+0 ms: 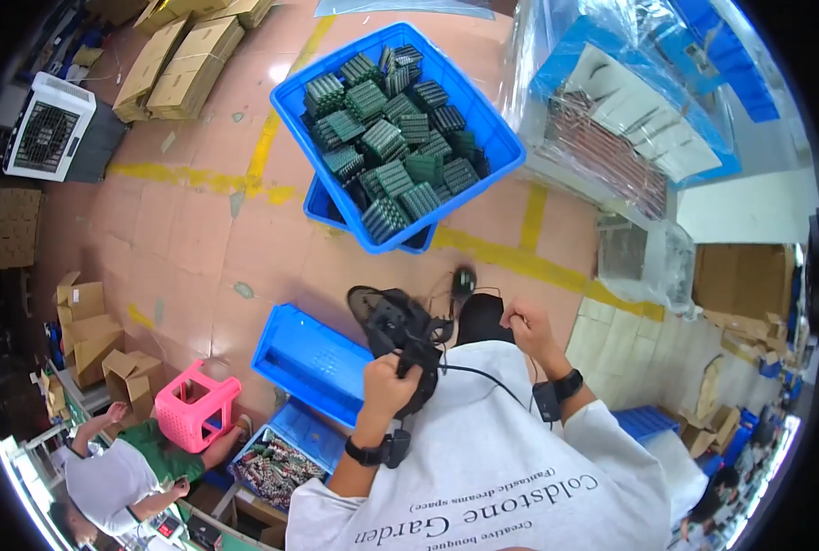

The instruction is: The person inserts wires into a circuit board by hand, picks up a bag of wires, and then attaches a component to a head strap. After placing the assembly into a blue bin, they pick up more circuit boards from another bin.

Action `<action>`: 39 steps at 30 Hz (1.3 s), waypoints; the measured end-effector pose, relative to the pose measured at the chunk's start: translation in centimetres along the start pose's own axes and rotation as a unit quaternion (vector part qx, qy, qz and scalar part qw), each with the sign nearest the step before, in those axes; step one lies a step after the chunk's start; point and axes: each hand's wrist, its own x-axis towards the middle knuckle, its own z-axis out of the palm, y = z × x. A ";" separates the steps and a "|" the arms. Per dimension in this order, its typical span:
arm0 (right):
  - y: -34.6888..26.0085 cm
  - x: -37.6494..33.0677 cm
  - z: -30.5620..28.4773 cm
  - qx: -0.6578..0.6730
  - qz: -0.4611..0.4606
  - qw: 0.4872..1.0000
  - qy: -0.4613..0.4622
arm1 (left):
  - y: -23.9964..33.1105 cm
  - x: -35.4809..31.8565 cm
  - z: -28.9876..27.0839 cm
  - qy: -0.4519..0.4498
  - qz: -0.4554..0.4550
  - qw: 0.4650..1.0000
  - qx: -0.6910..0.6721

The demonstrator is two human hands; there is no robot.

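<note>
Person holding a black strapped device over a factory floor.
Left hand grips the device at centre; right hand seems to pinch its thin cable (blue crate above).

Open floor left of the stacked blue crates; wrapped pallet close on their right
</note>
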 end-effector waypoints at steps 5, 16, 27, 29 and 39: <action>4.2 11.1 -2.3 -0.008 0.058 0.993 -0.104 | -0.9 6.7 1.8 0.081 -0.095 0.992 0.010; 6.0 33.9 -6.9 -0.199 -0.021 0.925 -0.322 | 2.3 14.4 12.2 0.264 -0.347 0.897 -0.068; 11.6 35.0 -7.0 -0.271 -0.030 0.840 -0.468 | 1.8 15.2 19.5 0.298 -0.447 0.840 -0.078; 13.1 35.6 -6.2 -0.254 -0.072 0.832 -0.488 | 2.0 15.5 20.3 0.335 -0.438 0.823 -0.137; 15.1 42.1 -0.8 -0.156 -0.041 0.851 -0.500 | 1.7 22.8 23.2 0.391 -0.528 0.738 -0.156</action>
